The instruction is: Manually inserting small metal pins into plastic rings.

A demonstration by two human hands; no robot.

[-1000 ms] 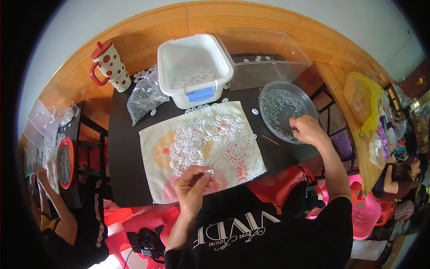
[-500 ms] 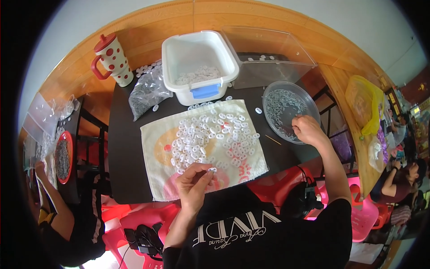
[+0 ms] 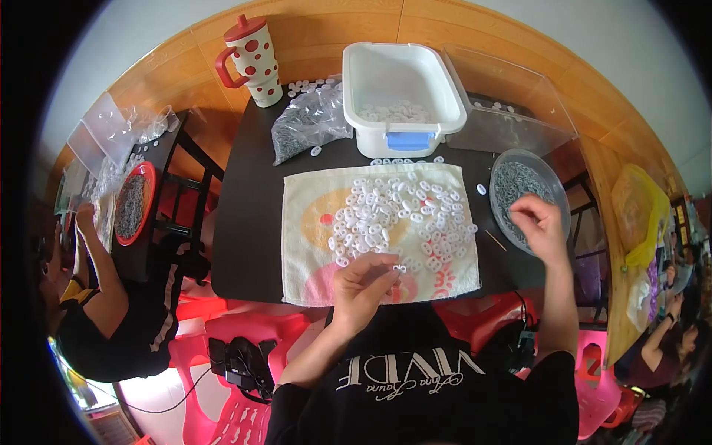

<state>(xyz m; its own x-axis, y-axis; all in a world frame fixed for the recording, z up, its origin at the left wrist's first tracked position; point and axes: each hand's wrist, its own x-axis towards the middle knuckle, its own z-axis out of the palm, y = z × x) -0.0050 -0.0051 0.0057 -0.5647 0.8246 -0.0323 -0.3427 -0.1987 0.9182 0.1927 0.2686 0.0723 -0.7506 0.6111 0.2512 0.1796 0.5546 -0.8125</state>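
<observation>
A small white oval plastic piece with two holes (image 3: pixel 399 268) is pinched between the thumb and fingers of my left hand (image 3: pixel 363 291), just above the near edge of a patterned cream towel (image 3: pixel 308 215). Many similar white pieces (image 3: pixel 363 219) lie heaped and scattered over the towel. On the right, my right hand (image 3: pixel 545 228) hovers over a round clear plastic tub (image 3: pixel 561 196), its fingertips pressed together. Whatever they hold, if anything, is too small to make out. Inside the tub lie many small grey screw-like metal parts (image 3: pixel 519 182).
Behind the towel stands a white bin (image 3: pixel 356 137) with a blue latch, holding more white pieces. A bag of grey parts (image 3: pixel 308 126) and a red-dotted tumbler (image 3: pixel 256 63) are left of it. A thin stick (image 3: pixel 495 240) lies beside the tub. Another person's arm (image 3: pixel 100 252) is at far left.
The view has swung left, so the table sits further right in the picture. My right hand has shifted slightly toward the tub's left side. My left hand still pinches the white piece.
</observation>
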